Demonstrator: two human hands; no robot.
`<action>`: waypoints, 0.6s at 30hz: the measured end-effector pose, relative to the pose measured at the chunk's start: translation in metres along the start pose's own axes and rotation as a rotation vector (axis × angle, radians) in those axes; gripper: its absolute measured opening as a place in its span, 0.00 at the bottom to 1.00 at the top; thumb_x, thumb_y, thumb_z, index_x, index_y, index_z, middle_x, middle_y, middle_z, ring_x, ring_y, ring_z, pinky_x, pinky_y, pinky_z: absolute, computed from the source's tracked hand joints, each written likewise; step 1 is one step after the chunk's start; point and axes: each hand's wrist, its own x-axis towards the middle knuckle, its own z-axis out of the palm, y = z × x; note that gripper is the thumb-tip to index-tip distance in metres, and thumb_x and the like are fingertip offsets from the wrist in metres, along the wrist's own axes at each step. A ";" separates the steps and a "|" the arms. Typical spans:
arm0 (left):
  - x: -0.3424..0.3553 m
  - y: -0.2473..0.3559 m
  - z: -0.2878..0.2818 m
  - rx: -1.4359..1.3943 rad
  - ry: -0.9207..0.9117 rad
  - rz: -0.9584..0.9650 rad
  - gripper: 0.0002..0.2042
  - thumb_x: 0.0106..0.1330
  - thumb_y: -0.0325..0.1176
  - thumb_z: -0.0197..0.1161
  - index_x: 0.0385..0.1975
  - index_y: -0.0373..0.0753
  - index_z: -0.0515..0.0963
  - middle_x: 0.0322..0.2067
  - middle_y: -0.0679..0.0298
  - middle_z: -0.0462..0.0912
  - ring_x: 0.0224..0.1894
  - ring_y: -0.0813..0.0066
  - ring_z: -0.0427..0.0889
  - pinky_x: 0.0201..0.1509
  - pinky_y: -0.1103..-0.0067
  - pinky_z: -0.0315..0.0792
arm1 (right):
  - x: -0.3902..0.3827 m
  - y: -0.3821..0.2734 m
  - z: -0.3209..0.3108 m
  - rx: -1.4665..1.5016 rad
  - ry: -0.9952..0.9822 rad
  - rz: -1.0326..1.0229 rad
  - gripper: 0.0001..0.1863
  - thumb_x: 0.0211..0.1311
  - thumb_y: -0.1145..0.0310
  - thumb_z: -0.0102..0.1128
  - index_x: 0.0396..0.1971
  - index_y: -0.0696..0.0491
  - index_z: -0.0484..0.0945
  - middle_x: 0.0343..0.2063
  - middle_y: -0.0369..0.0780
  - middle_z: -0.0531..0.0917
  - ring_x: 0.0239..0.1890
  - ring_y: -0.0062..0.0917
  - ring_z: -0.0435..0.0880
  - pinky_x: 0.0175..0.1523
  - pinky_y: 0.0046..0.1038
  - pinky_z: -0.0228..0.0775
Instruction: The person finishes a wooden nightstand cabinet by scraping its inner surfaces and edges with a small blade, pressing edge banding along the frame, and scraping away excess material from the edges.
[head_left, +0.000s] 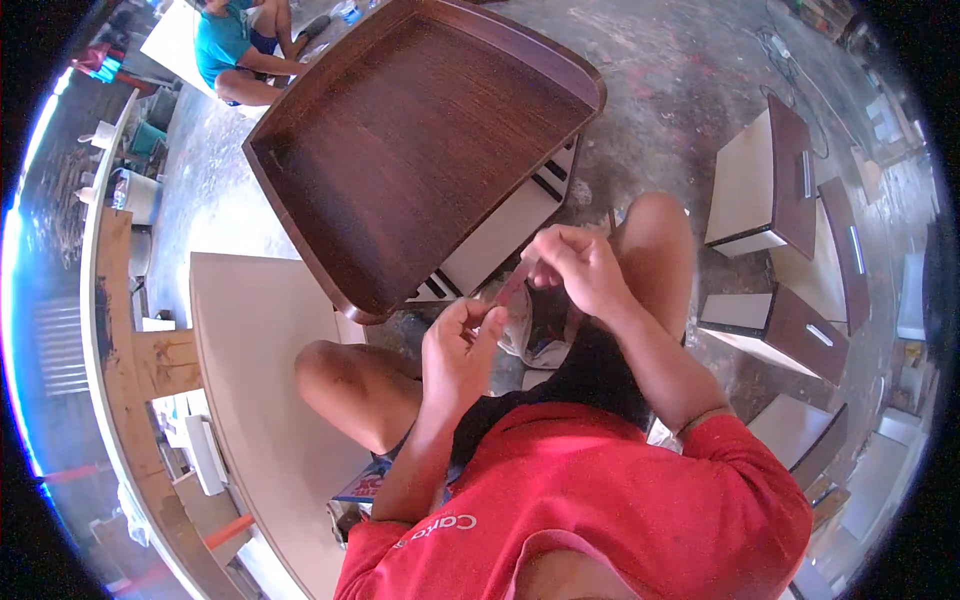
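A thin reddish-brown strip [512,284] stretches between my two hands, above my lap. My left hand [461,350] pinches its lower end between thumb and fingers. At the upper end my right hand [578,264] is closed on it with bent fingers. Just beyond my hands stands a piece of furniture with a dark brown wood-grain top [430,130], raised along its rim. Neither hand touches it. Under that top, a pale side panel [500,235] with dark slots shows. What the strip is made of, I cannot tell.
Several drawers with dark fronts and pale sides, such as this drawer [765,185], lie on the floor at right. A large pale board [270,340] is on my left, beside a wooden frame [118,300]. A person in a teal shirt [222,50] sits at the far left.
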 end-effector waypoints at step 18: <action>-0.004 -0.017 0.015 -0.086 0.096 -0.022 0.16 0.75 0.41 0.65 0.31 0.33 0.79 0.21 0.68 0.80 0.24 0.84 0.76 0.29 0.81 0.71 | -0.003 0.029 0.011 -0.203 -0.149 0.038 0.16 0.66 0.57 0.72 0.40 0.55 0.85 0.30 0.33 0.87 0.30 0.14 0.80 0.37 0.22 0.74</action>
